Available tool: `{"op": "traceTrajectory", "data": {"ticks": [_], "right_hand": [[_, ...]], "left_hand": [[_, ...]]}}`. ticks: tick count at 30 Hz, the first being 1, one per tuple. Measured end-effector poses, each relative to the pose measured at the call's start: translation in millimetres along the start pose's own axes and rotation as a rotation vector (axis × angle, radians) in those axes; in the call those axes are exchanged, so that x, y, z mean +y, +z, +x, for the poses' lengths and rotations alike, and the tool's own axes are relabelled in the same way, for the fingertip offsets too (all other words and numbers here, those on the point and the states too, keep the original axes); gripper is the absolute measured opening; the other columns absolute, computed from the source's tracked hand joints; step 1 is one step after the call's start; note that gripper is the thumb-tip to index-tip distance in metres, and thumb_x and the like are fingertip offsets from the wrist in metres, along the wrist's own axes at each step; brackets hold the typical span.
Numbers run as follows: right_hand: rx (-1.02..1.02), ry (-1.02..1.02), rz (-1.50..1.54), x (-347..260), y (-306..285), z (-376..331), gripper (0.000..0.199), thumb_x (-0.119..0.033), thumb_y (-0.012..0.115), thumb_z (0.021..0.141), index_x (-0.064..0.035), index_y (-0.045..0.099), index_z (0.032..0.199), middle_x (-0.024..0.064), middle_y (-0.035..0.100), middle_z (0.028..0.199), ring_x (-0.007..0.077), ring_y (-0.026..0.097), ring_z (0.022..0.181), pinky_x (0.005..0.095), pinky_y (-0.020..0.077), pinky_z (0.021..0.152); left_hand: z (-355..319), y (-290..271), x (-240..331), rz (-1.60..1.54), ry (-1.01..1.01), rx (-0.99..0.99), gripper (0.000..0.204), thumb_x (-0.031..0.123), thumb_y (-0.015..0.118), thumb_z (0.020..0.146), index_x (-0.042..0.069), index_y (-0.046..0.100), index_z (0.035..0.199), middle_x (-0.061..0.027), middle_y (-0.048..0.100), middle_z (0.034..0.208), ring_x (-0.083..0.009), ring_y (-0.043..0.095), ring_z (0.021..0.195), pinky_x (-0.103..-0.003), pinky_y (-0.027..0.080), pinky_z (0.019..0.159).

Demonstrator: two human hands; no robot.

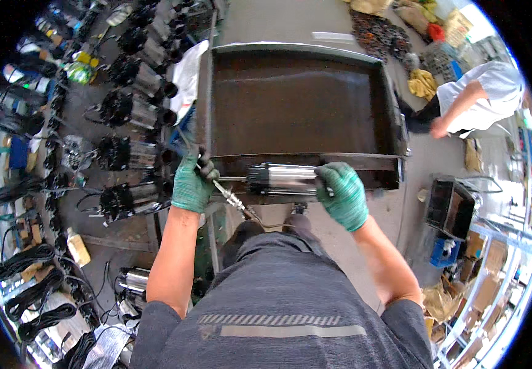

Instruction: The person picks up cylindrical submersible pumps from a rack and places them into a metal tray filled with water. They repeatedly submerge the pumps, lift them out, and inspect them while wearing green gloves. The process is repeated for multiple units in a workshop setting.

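A silvery metal cylinder with a black ribbed end (pixel 284 178), like a motor or pump body, lies sideways over the near strip of a dark metal tray (pixel 296 48). My right hand (pixel 343 195), in a green glove with dark fingers, is closed round its right end. My left hand (pixel 193 184), gloved the same way, is wrapped round what looks like an air blow gun (pixel 232 198) with metal fittings and a hose. A thin rod runs from that hand to the cylinder's black end; whether it touches cannot be told.
Several similar motor bodies (pixel 135 111) stand in rows at the left. Coiled black cables (pixel 35 258) and a pale bottle (pixel 78 247) are nearer. To the right are a co-worker (pixel 484 95), a black crate (pixel 452 208) and a blue bin (pixel 444 252).
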State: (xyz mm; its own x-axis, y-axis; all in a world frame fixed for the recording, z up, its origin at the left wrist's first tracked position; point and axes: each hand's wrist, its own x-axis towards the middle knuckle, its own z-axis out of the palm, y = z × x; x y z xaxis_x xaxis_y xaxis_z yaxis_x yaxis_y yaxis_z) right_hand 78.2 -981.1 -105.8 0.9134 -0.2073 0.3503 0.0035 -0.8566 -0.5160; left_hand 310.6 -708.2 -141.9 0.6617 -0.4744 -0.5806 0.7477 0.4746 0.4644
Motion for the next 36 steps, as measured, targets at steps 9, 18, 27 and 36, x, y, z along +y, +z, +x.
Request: {"op": "traceTrajectory", "data": {"ticks": [9, 18, 27, 36], "right_hand": [[-0.167, 0.697, 0.365, -1, -12, -101, 0.037, -0.013, 0.069, 0.090, -0.0071, 0.056, 0.124, 0.0268, 0.069, 0.093, 0.0481, 0.068, 0.091, 0.0528, 0.0543, 0.073], [0.118, 0.975, 0.071, 209, -88, -273, 0.021, -0.019, 0.072, 0.094, -0.0046, 0.059, 0.099, 0.0105, 0.065, 0.080, 0.0231, 0.062, 0.070, 0.0399, 0.0514, 0.068], [0.220, 0.980, -0.183, 294, -61, -244, 0.041, -0.039, 0.072, 0.094, -0.0004, 0.060, 0.100, 0.0254, 0.067, 0.084, 0.0414, 0.066, 0.077, 0.0500, 0.0509, 0.071], [0.092, 0.627, 0.148, 153, -51, -120, 0.027, -0.020, 0.067, 0.099, -0.0005, 0.062, 0.116, 0.0164, 0.063, 0.104, 0.0315, 0.062, 0.093, 0.0378, 0.0513, 0.088]], "left_hand": [[-55, 171, -172, 0.477, -0.068, -0.373, 0.034, 0.027, 0.068, 0.100, 0.006, 0.062, 0.127, -0.0047, 0.068, 0.106, -0.0173, 0.066, 0.090, -0.037, 0.057, 0.080], [-64, 52, -142, 1.257, 0.318, -0.166, 0.030, 0.025, 0.064, 0.103, 0.000, 0.070, 0.117, -0.0055, 0.073, 0.100, -0.0121, 0.064, 0.087, -0.029, 0.053, 0.080], [-74, -94, -93, 1.378, 0.387, 0.453, 0.030, 0.014, 0.066, 0.098, 0.001, 0.064, 0.125, -0.0118, 0.073, 0.109, -0.0219, 0.070, 0.096, -0.037, 0.055, 0.086], [-31, -102, -39, 2.241, 0.335, 0.518, 0.052, 0.028, 0.064, 0.092, 0.005, 0.058, 0.138, -0.0189, 0.065, 0.132, -0.0392, 0.061, 0.121, -0.049, 0.048, 0.104]]}}
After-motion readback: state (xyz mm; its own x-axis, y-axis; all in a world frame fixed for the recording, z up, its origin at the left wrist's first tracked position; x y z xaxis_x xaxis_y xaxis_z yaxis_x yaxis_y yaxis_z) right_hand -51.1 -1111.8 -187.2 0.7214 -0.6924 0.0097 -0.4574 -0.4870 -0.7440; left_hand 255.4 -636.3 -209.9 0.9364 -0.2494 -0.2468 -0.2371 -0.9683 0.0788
